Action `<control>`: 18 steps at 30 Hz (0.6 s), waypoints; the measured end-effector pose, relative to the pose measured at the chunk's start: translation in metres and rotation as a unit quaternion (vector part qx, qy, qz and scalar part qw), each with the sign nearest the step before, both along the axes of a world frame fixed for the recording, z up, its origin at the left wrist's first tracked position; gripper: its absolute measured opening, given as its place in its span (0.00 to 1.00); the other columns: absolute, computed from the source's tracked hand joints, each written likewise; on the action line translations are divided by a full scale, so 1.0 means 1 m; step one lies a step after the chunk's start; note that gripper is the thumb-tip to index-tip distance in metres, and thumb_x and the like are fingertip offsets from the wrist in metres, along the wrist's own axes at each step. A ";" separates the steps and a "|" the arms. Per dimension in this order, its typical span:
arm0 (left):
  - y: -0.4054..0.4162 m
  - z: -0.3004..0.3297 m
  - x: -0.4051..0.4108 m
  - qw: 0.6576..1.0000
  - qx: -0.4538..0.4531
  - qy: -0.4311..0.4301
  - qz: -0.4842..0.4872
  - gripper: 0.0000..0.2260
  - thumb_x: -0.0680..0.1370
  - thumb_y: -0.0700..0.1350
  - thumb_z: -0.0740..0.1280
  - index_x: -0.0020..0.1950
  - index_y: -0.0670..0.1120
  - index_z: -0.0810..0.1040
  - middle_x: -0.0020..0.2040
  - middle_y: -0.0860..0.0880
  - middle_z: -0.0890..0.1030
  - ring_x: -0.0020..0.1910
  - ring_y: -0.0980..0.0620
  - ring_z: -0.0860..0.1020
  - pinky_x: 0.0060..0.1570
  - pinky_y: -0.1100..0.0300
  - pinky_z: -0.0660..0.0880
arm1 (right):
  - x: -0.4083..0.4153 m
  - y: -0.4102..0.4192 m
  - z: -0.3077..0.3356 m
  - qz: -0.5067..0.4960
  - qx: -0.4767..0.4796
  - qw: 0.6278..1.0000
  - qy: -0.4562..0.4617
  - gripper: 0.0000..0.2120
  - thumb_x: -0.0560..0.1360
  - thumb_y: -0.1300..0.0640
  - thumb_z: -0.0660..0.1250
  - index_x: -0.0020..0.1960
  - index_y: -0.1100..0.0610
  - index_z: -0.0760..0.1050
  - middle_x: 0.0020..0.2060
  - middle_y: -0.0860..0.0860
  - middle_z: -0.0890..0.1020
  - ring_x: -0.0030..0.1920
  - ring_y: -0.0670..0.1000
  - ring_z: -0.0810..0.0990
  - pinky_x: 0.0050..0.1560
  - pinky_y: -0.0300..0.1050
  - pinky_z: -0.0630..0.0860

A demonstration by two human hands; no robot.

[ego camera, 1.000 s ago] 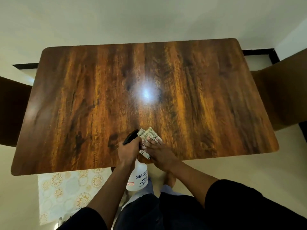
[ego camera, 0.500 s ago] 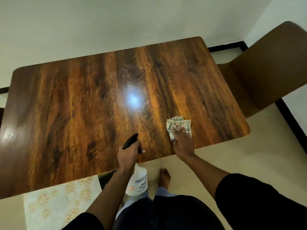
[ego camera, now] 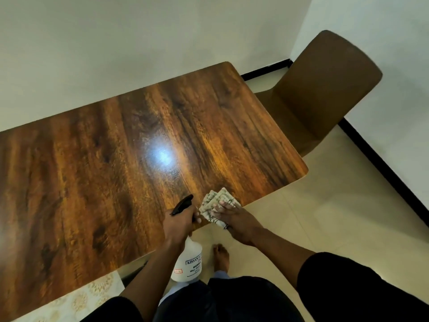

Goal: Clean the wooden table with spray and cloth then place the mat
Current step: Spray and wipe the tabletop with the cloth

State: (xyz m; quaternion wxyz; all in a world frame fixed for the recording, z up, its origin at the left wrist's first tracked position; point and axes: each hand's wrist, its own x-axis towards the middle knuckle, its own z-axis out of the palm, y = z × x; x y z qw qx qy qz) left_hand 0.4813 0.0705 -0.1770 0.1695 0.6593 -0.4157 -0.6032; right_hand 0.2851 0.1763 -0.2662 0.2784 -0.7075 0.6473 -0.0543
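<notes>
Now the folded pale cloth with dark check lines lies closer to the person than half a second ago: it has come back along the near edge of the glossy brown wooden table, towards the bottle, and the view has turned so that more of the floor shows on the right. There are one table, one cloth, one white plastic spray bottle with a black trigger head, one patterned cream mat below the table's near left edge, and one brown chair at the far right end. The right hand lies flat, fingers straight, pressing the cloth on the table near its front edge. The left hand is curled round the neck of the bottle, which hangs below the table edge. The two hands are just beside each other.
</notes>
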 end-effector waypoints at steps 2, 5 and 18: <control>0.003 0.003 -0.003 1.000 -0.002 -0.003 -0.009 0.09 0.81 0.42 0.72 0.44 0.38 0.86 0.37 0.39 0.87 0.29 0.48 0.77 0.27 0.57 0.69 | -0.024 0.013 0.004 -0.082 0.001 0.996 -0.016 0.30 0.82 0.61 0.60 0.82 0.47 0.58 0.81 0.44 0.55 0.82 0.46 0.46 0.81 0.48 0.42; 0.008 0.007 -0.004 1.000 -0.008 0.001 -0.009 0.08 0.80 0.42 0.73 0.46 0.38 0.86 0.37 0.41 0.87 0.27 0.53 0.79 0.27 0.58 0.69 | -0.058 0.029 0.008 -0.176 0.039 0.984 -0.014 0.30 0.82 0.60 0.60 0.82 0.47 0.59 0.82 0.46 0.57 0.82 0.48 0.48 0.81 0.51 0.48; 0.009 0.034 0.032 0.998 -0.056 0.031 -0.015 0.07 0.82 0.42 0.72 0.53 0.38 0.85 0.40 0.40 0.86 0.33 0.51 0.80 0.29 0.58 0.72 | -0.025 0.007 0.074 -0.434 -0.015 0.875 -0.214 0.19 0.83 0.56 0.63 0.73 0.51 0.74 0.61 0.49 0.82 0.60 0.52 0.80 0.59 0.46 0.76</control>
